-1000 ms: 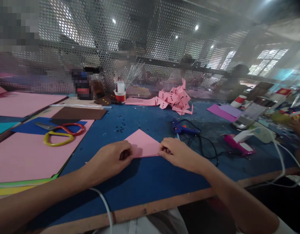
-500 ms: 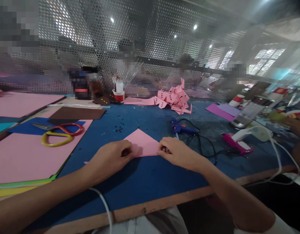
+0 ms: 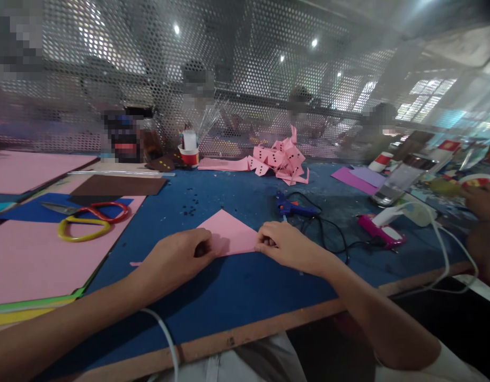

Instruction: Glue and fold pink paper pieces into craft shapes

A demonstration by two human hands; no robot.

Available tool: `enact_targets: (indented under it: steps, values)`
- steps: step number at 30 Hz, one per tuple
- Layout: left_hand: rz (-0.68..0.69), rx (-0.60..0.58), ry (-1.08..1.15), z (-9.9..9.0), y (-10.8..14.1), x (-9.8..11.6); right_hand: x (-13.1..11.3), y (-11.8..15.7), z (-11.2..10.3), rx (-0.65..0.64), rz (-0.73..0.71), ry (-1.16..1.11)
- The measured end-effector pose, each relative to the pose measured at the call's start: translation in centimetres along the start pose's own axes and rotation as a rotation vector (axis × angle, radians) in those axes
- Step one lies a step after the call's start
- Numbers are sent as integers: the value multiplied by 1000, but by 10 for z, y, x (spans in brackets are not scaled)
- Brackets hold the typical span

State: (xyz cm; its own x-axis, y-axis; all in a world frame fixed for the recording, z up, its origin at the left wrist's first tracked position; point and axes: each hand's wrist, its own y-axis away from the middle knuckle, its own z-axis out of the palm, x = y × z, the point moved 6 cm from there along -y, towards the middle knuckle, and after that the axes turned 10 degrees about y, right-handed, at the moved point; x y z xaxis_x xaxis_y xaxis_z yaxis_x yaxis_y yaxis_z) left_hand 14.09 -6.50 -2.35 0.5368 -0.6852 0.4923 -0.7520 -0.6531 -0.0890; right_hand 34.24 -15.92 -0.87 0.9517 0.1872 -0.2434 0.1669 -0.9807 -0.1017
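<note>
Pink folded paper (image 3: 235, 233) sits on the blue table (image 3: 245, 286), L hand (image 3: 175, 255) at its 9 o'clock & R hand (image 3: 289, 246) at 3, each w/ grip pinching the paper's near edge, blue glue gun (image 3: 298, 208) approx 2 o'clock, scissors (image 3: 78, 212) farther out at 9.

We take this for a craft workshop or classroom: on the blue tabletop (image 3: 245, 292) we see stacked sheets of coloured paper (image 3: 58, 260), red-and-yellow-handled scissors (image 3: 77, 213), a blue hot glue gun (image 3: 298, 208) and a heap of black-dotted pink paper cut-outs (image 3: 282, 159). Beyond a perforated metal screen (image 3: 248, 69) we make out blurred people (image 3: 300, 101), ceiling lights (image 3: 176, 29) and a bright window (image 3: 428, 98), and a co-worker's hand (image 3: 483, 199) shows at our right edge.
</note>
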Motion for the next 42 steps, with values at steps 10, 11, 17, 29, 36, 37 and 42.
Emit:
enact_targets:
  steps: [10,11,17,29,36,37,42]
  values:
    - [-19,-20,-9,1,0,-2,1,1,-4,-5,-4,47]
    - [-22,-22,-9,1,0,-3,2,2,-4,-4,0,49]
    - [-19,-8,-16,3,-1,-5,4,3,-7,-22,23,49]
    - [-32,-16,-1,4,-1,-6,9,4,-7,-3,74,26]
    - [-45,-17,4,3,-1,-5,11,7,-7,-4,51,23]
    - [-44,-20,5,4,-1,-5,11,7,-7,-3,46,21]
    - [-40,-14,0,5,-1,-9,11,9,-9,-5,40,5]
